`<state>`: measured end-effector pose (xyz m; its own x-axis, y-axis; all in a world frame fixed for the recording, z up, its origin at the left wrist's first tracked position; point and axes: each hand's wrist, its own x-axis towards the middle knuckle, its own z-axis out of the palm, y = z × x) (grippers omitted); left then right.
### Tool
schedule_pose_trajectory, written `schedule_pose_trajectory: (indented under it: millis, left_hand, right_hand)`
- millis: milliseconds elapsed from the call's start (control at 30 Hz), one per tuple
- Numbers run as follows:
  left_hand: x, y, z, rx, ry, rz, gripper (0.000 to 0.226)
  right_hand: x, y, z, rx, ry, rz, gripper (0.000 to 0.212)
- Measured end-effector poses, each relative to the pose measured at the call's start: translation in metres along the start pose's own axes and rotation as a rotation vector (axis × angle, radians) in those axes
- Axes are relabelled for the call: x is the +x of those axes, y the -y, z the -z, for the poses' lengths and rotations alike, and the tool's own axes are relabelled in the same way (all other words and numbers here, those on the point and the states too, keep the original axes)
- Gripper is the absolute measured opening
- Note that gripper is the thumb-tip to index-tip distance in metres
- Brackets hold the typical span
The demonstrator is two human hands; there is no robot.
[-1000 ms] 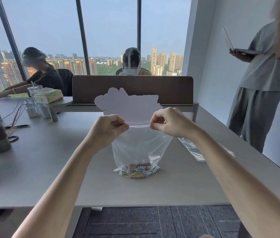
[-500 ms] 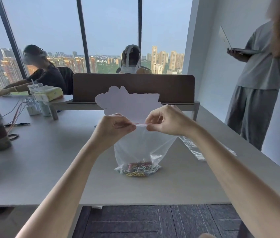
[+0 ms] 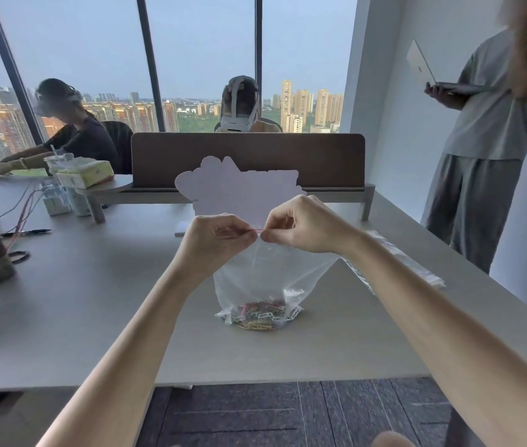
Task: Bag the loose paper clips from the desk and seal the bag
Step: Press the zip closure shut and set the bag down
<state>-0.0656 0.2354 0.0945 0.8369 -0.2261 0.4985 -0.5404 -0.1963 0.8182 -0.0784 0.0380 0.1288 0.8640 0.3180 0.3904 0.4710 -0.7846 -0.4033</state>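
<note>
Fingers (image 3: 249,235) of both hands are pinching the bag's red zip strip (image 3: 256,231), now nearly touching after closing inward; the bag (image 3: 265,279) is standing on the desk (image 3: 94,301), paper clips (image 3: 260,314) pooled inside, seal almost finished.

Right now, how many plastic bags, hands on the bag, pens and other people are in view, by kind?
Plastic bags: 2, bag with paper clips and spare bag
Hands: 2, left hand, right hand
Pens: 1, pen
Other people: 3
Total: 8
</note>
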Motion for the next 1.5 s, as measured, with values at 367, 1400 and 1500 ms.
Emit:
schedule_pose_trajectory:
  millis: [367,1400,1500]
  left_hand:
    - [0.009,0.013,0.009,-0.04,0.016,0.042,0.014]
    - [0.14,0.068,0.025,-0.128,-0.334,0.161,0.029]
    - [0.131,0.069,0.014,0.035,-0.443,0.089,0.03]
  right_hand:
    - [0.001,-0.021,0.007,0.099,-0.005,-0.06,0.013]
    - [0.126,-0.103,-0.009,0.01,-0.257,-0.153,0.03]
    - [0.113,-0.115,-0.013,0.079,-0.291,-0.209,0.04]
